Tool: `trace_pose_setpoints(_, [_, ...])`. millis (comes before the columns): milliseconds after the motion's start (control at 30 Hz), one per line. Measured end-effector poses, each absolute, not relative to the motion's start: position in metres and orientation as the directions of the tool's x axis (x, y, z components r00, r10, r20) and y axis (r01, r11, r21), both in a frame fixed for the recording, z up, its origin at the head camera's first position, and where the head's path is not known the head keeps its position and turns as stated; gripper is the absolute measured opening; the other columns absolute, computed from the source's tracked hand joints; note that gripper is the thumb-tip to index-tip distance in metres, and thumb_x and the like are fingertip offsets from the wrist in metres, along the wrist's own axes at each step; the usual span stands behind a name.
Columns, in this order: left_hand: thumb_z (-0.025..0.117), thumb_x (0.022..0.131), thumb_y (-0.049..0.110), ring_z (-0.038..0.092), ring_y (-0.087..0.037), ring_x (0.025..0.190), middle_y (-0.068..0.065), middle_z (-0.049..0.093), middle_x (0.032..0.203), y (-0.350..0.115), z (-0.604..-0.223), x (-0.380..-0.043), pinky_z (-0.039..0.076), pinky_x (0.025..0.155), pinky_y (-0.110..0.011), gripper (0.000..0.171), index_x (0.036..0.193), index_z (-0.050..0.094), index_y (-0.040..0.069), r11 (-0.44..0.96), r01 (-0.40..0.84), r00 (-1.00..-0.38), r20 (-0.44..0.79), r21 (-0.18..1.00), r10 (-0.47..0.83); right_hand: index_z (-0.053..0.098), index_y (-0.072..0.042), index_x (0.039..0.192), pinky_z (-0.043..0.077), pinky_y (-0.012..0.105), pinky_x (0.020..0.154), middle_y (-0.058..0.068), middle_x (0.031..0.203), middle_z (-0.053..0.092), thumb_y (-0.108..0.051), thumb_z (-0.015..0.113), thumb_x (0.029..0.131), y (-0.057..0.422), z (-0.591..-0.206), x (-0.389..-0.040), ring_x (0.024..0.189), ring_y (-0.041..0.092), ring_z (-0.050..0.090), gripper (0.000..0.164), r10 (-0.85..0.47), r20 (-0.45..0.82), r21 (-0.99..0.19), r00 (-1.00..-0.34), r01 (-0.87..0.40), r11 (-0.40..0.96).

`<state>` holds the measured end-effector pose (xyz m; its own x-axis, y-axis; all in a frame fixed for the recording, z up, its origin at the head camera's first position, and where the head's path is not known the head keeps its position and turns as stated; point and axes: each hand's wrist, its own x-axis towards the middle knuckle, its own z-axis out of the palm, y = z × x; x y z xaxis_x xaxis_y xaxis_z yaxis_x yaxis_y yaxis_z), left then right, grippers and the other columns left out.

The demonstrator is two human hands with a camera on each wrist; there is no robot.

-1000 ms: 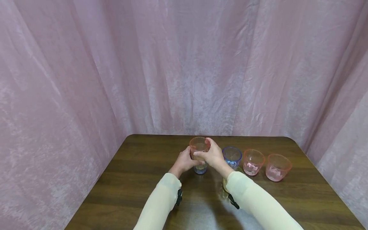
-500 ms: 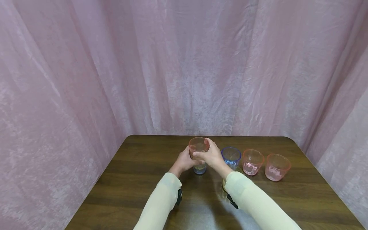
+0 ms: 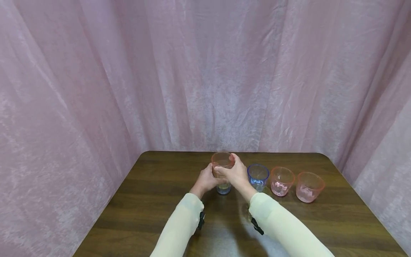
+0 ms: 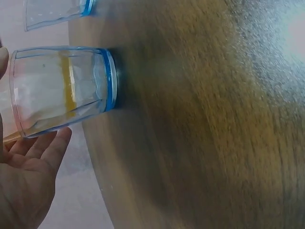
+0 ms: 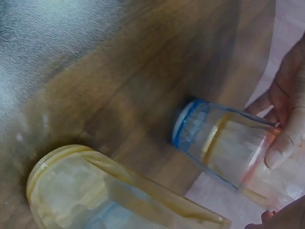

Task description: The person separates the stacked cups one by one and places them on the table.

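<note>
In the head view both hands are around a clear cup with a pink-orange rim (image 3: 223, 159). My left hand (image 3: 204, 181) holds its left side and my right hand (image 3: 236, 174) grips its right side, thumb across the near wall. Beneath it stands an upright blue-based cup (image 4: 52, 93), with a yellow band (image 4: 68, 86) showing inside, from a nested yellow cup. The pink cup's lower part sits at the top of this stack, partly hidden by the fingers. How deep it is seated, I cannot tell.
Right of the stack stand a blue-rimmed cup (image 3: 258, 175) and two pink cups, one nearer (image 3: 282, 182) and one farther right (image 3: 310, 187). A yellow cup (image 5: 71, 186) stands by my right wrist, mostly hidden in the head view. Pink curtains (image 3: 205, 71) hang behind the wooden table (image 3: 154, 210).
Both hands stay at the stack with almost no movement. The right thumb and the pink cup's rim have shifted slightly upward in the last half second.
</note>
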<state>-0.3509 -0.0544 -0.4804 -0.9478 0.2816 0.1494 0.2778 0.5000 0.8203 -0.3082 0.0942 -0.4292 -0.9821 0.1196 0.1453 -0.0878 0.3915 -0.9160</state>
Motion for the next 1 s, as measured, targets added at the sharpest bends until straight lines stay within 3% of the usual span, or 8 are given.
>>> trace_pose_setpoints(233, [0.091, 0.069, 0.038, 0.062, -0.022, 0.106, -0.006, 0.065, 0.118, -0.054, -0.480, -0.351, 0.051, 0.090, -0.041, 0.081, 0.132, 0.051, 0.009, 0.516, 0.250, -0.955, 0.120, 0.819, 0.271, 0.029, -0.007, 0.154, 0.040, 0.046, 0.108, 0.011, 0.151, 0.042, -0.040, 0.086, 0.077, 0.097, -0.418, -0.307, 0.135, 0.033, 0.043, 0.102, 0.075, 0.167, -0.932, -0.983, -0.133, 0.337])
trace_pose_setpoints(433, [0.091, 0.070, 0.042, 0.056, -0.028, 0.121, -0.009, 0.060, 0.132, -0.056, -0.479, -0.351, 0.047, 0.098, -0.047, 0.094, 0.145, 0.043, 0.009, 0.519, 0.223, -0.958, 0.086, 0.825, 0.275, 0.028, -0.008, 0.154, 0.040, 0.046, 0.107, 0.014, 0.148, 0.044, -0.041, 0.085, 0.077, 0.103, -0.404, -0.301, 0.133, 0.032, 0.044, 0.102, 0.080, 0.173, -0.940, -0.982, -0.141, 0.310])
trace_pose_setpoints(633, [0.089, 0.072, 0.043, 0.048, -0.033, 0.130, -0.011, 0.051, 0.144, -0.056, -0.479, -0.351, 0.043, 0.102, -0.052, 0.096, 0.148, 0.040, 0.010, 0.506, 0.188, -0.957, 0.042, 0.842, 0.287, 0.026, -0.007, 0.155, 0.037, 0.046, 0.109, 0.013, 0.148, 0.042, -0.043, 0.083, 0.079, 0.120, -0.394, -0.295, 0.134, 0.032, 0.041, 0.102, 0.061, 0.175, -0.945, -0.983, -0.150, 0.292])
trace_pose_setpoints(1000, [0.089, 0.072, 0.041, 0.057, -0.027, 0.115, -0.011, 0.055, 0.137, -0.056, -0.480, -0.351, 0.049, 0.095, -0.043, 0.095, 0.145, 0.040, 0.006, 0.510, 0.188, -0.961, 0.050, 0.839, 0.273, 0.026, -0.004, 0.154, 0.033, 0.041, 0.113, 0.014, 0.149, 0.043, -0.034, 0.082, 0.083, 0.169, -0.374, -0.274, 0.138, 0.032, 0.039, 0.095, 0.065, 0.211, -0.953, -0.975, -0.191, 0.235])
